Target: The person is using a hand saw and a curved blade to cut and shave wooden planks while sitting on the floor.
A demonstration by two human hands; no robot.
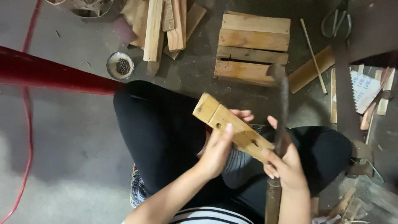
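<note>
Wood block (pixel 232 127) — pale, rectangular, holed — clamped in left hand (pixel 216 154); right hand (pixel 286 166) fingers grip a dark hammer (pixel 282 108).

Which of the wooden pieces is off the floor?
The short pale wooden block, held in the left hand; every other plank lies on the floor.

Woodworking shop: timber offcuts (pixel 166 25), handsaw (pixel 346 99), nail bowl (pixel 120 65)

The grey concrete floor (pixel 66 124) carries a small slatted pallet (pixel 251 47) near its far edge, loose planks (pixel 159 25) beside it, a bowl (pixel 120 65) apparently holding nails, and a handsaw (pixel 345 95) rightward.
</note>
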